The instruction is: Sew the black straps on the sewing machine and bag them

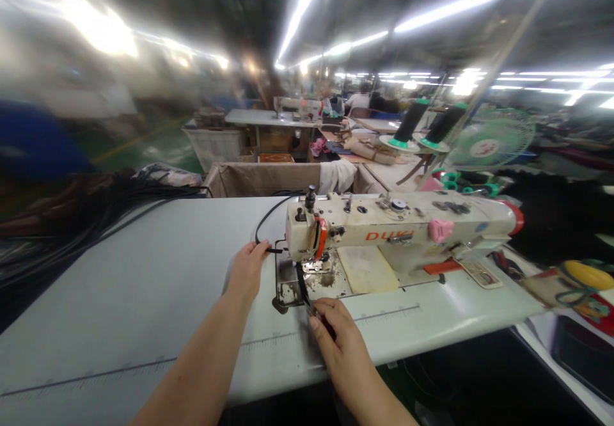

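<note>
My left hand (246, 271) is closed at the left of the sewing machine (355, 224), its fingertips pinching a thin black strip (267, 218). That strip curves up behind the machine head, and a short end points toward the needle area. My right hand (338, 333) is closed in front of the needle plate (316, 270). Another length of black strip (302, 283) runs from under the presser foot to its fingertips. A small greyish, metallic-looking bit shows there; the inside of the hand is dark and partly hidden.
A yellowish pad (368, 270) lies on the machine bed. Black strips (110, 221) are heaped at the table's left edge. Two black thread cones (412, 122) and a green fan (494, 138) stand at the back right. Behind the table is a cloth-lined bin (268, 180).
</note>
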Tool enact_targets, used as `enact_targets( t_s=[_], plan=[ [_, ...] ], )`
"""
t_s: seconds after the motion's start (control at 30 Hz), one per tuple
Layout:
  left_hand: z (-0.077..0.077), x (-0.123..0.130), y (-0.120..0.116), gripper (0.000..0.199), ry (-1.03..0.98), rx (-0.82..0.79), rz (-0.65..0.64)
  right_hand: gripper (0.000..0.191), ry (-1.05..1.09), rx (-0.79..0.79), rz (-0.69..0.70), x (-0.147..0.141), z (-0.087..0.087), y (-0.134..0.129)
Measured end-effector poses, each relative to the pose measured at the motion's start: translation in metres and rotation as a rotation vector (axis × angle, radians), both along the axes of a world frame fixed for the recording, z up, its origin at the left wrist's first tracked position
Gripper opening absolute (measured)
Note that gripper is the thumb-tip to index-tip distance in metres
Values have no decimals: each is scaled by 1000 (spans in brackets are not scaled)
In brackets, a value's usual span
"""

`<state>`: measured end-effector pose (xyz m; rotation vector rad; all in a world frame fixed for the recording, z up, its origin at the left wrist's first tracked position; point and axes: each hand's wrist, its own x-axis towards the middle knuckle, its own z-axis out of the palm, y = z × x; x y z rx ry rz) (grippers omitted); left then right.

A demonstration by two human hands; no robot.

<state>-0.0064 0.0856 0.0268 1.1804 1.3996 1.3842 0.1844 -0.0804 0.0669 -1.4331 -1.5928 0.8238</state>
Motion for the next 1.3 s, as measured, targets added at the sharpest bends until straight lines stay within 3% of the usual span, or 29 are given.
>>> enact_targets(
  t_s=[0.13,0.3,0.57,0.83,1.0,1.1,1.17,1.3],
  plan=[
    [4,-10,-30,40,-196,-30,26,29,164,-170,116,-16,5,10],
    [5,-28,-72,46,-264,-49,50,52,422,-429,234,-35,-4,27],
    [3,-53,-124,38,-127,-7,76,58,514,-537,242,-61,-19,56],
    [6,-64,-153,31,-24,39,85,61,538,-614,324,-80,-12,60],
    [12,-68,-160,30,8,43,105,51,431,-535,328,-84,-10,61],
    [11,-75,-161,34,49,2,84,35,333,-423,268,-78,-6,56],
    [9,-85,-161,39,20,-21,74,25,120,-273,216,-70,-3,48],
    [3,-123,-155,46,84,-87,60,8,-599,124,87,-47,-5,32]
  ],
)
